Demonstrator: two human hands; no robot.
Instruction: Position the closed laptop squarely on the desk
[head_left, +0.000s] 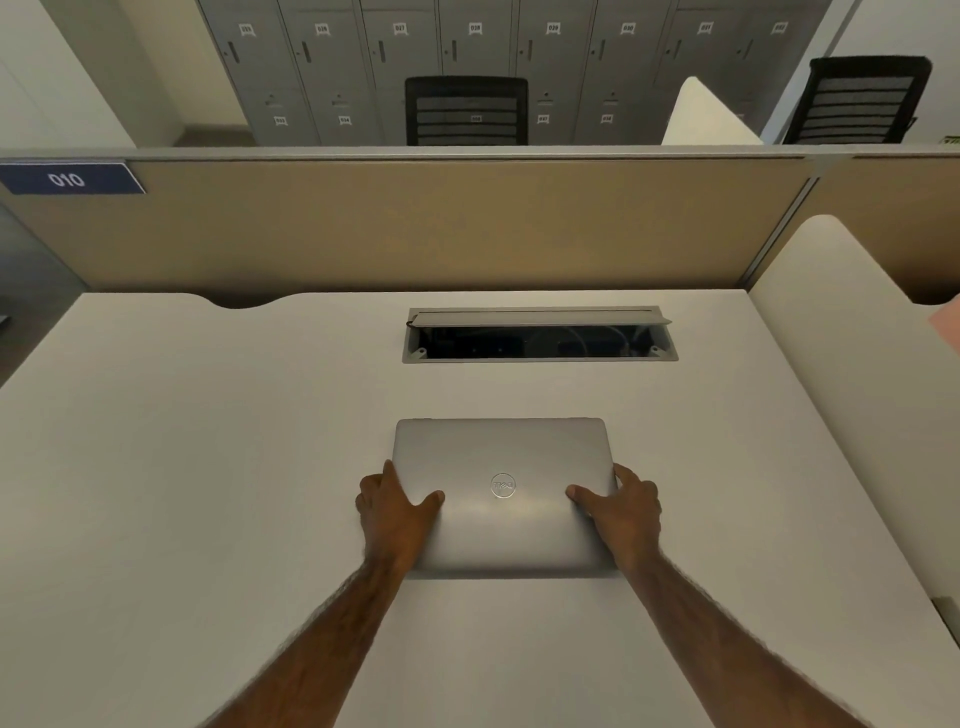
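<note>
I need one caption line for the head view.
Left hand and right hand hold a closed laptop on the desk.

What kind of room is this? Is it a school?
Most likely a shared office or study room. There's a numbered desk divider, a wall of numbered lockers behind it, black office chairs, and a closed laptop on the desk.

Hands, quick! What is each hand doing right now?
Left hand: gripping the left edge of the closed laptop, thumb on the lid.
Right hand: gripping the laptop's right edge, thumb on the lid.
</note>
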